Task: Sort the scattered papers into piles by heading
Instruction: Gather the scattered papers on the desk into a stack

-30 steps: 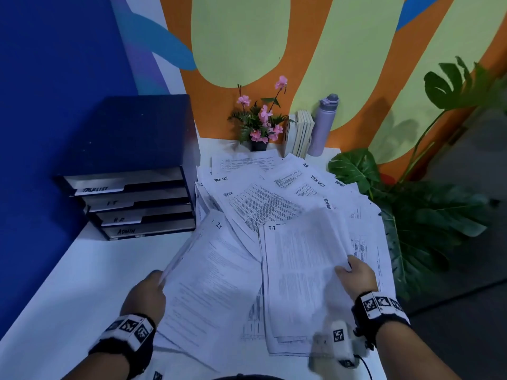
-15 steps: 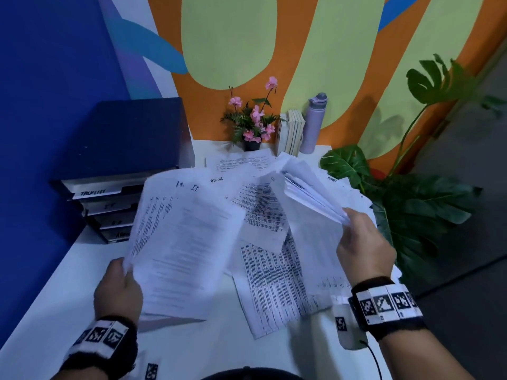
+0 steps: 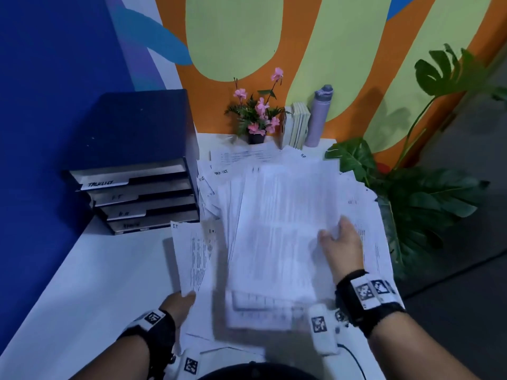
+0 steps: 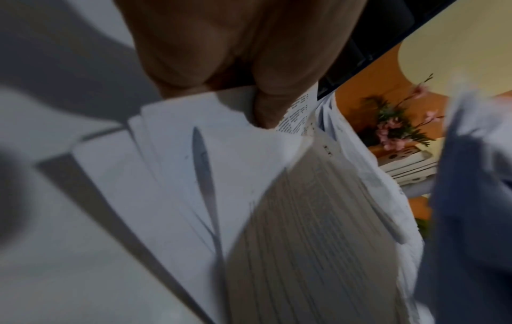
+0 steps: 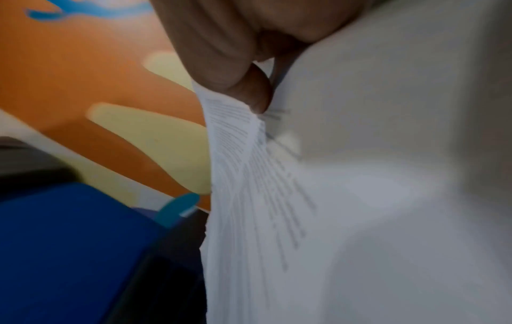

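Papers [image 3: 277,237] | right hand [image 3: 341,246] has dropped its pinched stack back down | left hand [image 3: 179,304] still pinches sheets | sorting barely begun

A white rectangular table [image 3: 82,283] is carrying scattered printed white papers [image 3: 225,171] beyond both hands, a dark four-drawer labelled tray [image 3: 137,165] beyond the left hand [image 3: 178,305], and a lilac bottle [image 3: 318,116] far ahead.

Dim light, motion blur, soft shadows
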The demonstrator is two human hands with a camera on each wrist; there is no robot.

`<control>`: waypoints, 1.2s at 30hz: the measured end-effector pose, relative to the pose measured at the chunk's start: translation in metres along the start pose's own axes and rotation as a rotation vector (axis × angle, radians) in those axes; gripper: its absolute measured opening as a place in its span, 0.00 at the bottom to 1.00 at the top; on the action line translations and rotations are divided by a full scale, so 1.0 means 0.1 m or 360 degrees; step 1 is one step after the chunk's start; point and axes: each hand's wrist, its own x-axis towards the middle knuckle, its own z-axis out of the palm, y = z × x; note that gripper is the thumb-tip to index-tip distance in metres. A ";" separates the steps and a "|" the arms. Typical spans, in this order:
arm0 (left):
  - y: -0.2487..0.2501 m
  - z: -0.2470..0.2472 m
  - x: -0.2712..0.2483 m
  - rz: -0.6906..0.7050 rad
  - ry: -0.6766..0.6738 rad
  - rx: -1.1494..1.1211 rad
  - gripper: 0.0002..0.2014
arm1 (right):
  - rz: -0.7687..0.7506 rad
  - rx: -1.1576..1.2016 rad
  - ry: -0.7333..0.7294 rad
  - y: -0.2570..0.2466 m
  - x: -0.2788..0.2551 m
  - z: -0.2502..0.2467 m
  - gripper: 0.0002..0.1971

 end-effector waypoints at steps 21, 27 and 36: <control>0.83 -0.26 -0.85 0.0838 -0.0245 -0.0409 0.27 | 0.0167 0.1108 -0.0743 0.14 -0.23 0.23 0.34; 1.15 -0.40 -0.96 0.1019 -0.0279 -0.0567 0.29 | -0.0207 0.1169 -0.0654 -0.36 -0.33 0.07 0.31; 1.09 -0.34 -0.77 0.1171 -0.0125 -0.0815 0.35 | -0.0351 0.0999 -0.0672 -0.34 -0.41 0.17 0.40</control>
